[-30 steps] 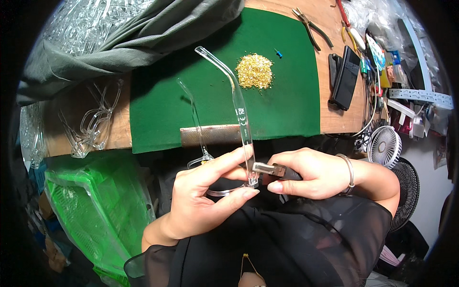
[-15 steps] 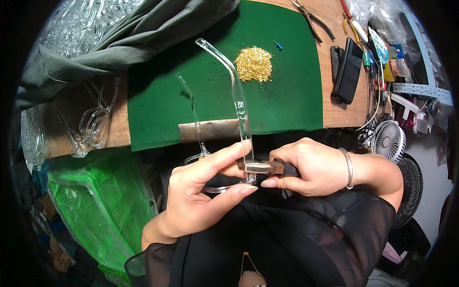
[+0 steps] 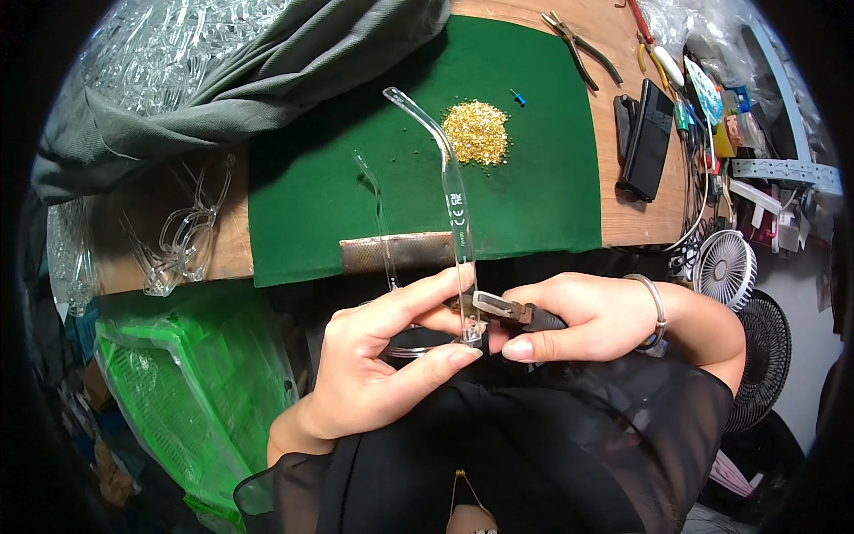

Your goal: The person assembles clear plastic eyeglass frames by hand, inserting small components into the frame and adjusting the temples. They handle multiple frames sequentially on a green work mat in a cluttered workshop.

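- From my remote view, the left hand (image 3: 374,351) has thumb and index finger gripping the clear eyeglass frame (image 3: 452,191) near one hinge; the remaining fingers are partly tucked behind, so I can't make out how they curl.
- The frame is held just off the mat's near edge, in front of the person's chest. Its near temple points up and away, the bent tip over the mat.
- The far temple (image 3: 380,209) is thin and faint against the green; its lower end disappears behind the left hand.
- The front of the frame is mostly covered by that hand. I catch a few curved, shiny edges of a rim (image 3: 408,352) below the index finger.
- The right hand (image 3: 583,316) has its fingers wrapped around dark-handled pliers (image 3: 509,310), the thumb lying along the near side. Most of the handles are hidden in the palm.
- The plier jaws reach the near temple just above the hinge, one on this side and a darker part seen beyond it. I can't tell whether they press on it.
- Beyond, a heap of golden bits (image 3: 477,133) lies on the green mat (image 3: 543,196), too small for me to tell singly; a blue pin (image 3: 518,99) is near it.
- A brown textured block (image 3: 363,255) at the mat's edge is partly covered by the temples.
- At left, more clear frames (image 3: 182,245) tangle together; I can't count them. Grey cloth (image 3: 178,125) covers part of a glossy clear heap (image 3: 169,53), which the view's rim cuts off.
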A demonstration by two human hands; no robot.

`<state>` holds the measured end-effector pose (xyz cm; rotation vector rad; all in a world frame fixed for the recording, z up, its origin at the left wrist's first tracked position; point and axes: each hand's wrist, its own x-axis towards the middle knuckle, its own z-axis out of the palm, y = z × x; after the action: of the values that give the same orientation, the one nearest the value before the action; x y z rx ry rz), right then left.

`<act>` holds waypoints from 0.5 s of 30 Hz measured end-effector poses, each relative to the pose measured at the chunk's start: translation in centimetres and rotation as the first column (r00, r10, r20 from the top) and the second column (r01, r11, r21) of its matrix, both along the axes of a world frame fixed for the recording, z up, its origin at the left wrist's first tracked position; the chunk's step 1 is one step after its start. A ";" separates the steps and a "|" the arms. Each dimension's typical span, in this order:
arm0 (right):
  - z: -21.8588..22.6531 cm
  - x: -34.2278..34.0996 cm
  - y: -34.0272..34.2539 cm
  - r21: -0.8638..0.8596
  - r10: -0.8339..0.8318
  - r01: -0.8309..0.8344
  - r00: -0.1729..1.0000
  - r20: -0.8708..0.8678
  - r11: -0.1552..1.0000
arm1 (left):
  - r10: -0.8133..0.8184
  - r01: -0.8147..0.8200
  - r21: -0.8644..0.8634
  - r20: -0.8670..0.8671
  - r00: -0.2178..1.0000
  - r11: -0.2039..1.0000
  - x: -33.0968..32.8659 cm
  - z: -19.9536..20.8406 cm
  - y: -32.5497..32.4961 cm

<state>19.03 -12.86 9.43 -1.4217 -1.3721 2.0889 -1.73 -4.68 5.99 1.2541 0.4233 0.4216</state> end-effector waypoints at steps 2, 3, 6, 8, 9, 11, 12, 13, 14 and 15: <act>0.0 0.0 0.0 -0.001 -0.010 0.010 1.000 -0.027 1.000 | 0.003 -0.003 -0.040 0.000 1.000 0.999 -0.1 0.1 0.0; 0.1 0.0 0.2 -0.005 0.003 -0.003 1.000 -0.010 1.000 | 0.001 -0.002 -0.041 -0.005 1.000 0.999 -0.1 0.1 0.0; 0.1 -0.1 0.2 0.001 0.014 -0.014 1.000 0.002 1.000 | -0.005 0.005 -0.039 -0.003 1.000 0.999 -0.1 -0.1 0.0; 0.0 -0.1 0.2 0.015 0.025 -0.026 0.999 0.025 1.000 | -0.009 0.010 -0.029 0.017 1.000 1.000 -0.3 -0.4 0.1; 0.1 -0.2 0.1 0.022 0.037 -0.038 0.998 0.052 0.999 | -0.014 0.015 -0.030 0.011 1.000 0.999 -0.3 -0.4 0.1; 0.2 -0.2 0.1 0.075 0.044 -0.052 0.994 0.102 0.996 | -0.024 0.024 -0.031 -0.003 1.000 0.999 -0.3 -0.2 0.2; 0.2 -0.2 0.0 0.121 0.039 -0.054 0.991 0.126 0.991 | -0.033 0.033 0.005 0.001 0.999 0.999 -0.3 -0.2 0.3; 0.2 -0.3 0.0 0.166 0.033 -0.058 0.988 0.149 0.984 | -0.042 0.041 0.042 0.005 0.999 0.998 -0.3 -0.3 0.5; 0.2 -0.3 -0.1 0.200 0.021 -0.054 0.986 0.164 0.978 | -0.050 0.050 0.078 0.009 0.999 0.996 -0.3 -0.3 0.5; 0.1 -0.4 -0.1 0.234 0.008 -0.050 0.984 0.176 0.971 | -0.049 0.050 0.082 -0.005 0.999 0.995 -0.3 -0.3 0.6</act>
<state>18.67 -12.99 9.58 -1.5177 -1.6565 1.7778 -2.05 -4.13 5.69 1.3428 0.3800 0.3981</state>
